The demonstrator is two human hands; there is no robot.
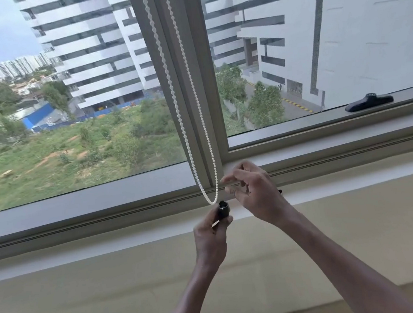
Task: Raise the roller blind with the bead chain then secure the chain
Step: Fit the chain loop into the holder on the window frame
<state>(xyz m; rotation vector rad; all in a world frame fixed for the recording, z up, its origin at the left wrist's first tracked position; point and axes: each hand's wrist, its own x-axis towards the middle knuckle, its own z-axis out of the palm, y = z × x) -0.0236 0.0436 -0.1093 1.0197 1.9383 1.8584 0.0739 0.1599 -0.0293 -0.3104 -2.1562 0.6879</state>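
Bead chain (187,122) hung in 2 white strands down the window's grey centre post (201,83), its bottom loop ending just above a small black holder (223,208). Below the loop, the left hand (210,237) was closed around that holder, its top touching or nearly touching the chain. Right of the loop, the right hand (253,192) hovered with fingers loosely curled, gripping nothing. Further right of the chain, a black window handle (369,103) lay on the frame.
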